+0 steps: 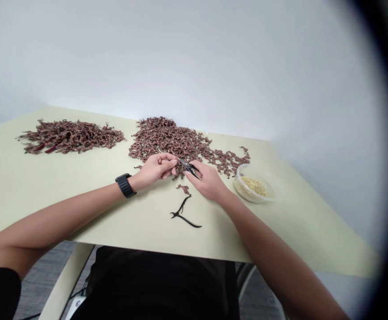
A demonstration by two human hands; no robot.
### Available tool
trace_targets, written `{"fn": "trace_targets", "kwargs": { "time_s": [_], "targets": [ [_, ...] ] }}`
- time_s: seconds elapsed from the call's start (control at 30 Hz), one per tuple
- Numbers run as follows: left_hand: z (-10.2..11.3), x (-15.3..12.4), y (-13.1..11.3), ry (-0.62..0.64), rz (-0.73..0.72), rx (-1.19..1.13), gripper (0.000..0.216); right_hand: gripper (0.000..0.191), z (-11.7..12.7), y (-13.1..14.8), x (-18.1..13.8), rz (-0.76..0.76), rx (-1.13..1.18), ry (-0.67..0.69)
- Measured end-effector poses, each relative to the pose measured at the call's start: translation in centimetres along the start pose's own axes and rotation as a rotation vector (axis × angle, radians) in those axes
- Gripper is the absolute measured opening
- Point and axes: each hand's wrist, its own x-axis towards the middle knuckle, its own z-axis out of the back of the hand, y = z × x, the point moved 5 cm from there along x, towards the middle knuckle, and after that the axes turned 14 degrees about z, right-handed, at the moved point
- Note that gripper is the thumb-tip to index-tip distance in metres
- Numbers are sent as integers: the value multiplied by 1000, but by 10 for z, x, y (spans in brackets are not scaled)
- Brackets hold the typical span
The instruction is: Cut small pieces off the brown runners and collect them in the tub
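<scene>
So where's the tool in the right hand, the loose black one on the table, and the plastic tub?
Held tool (188, 166), head view: near its pivot.
Loose tool (177, 214), head view: on its pivot.
Plastic tub (242, 190), head view: on its near side wall.

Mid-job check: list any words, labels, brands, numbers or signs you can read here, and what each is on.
None can be read.
Plastic tub, loose black nippers, black-handled tool in the right hand, black wristband: no lettering shows.
White object below the table: a grey mark, too small and blurred to read.
</scene>
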Motion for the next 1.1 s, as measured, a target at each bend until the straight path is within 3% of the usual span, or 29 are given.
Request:
{"fn": "trace_targets", "kwargs": {
  "time_s": [0.8,0.97,1.1],
  "targets": [
    [0,0,3,-12,3,0,37,26,-2,0,-1,-35,52,-17],
    [-4,-2,3,-55,-39,37,38,27,-12,3,-1,-156,258,-68],
    [0,-7,-2,-202,-184,308,32,28,-27,7,-4,-374,700,-95]
  ]
}}
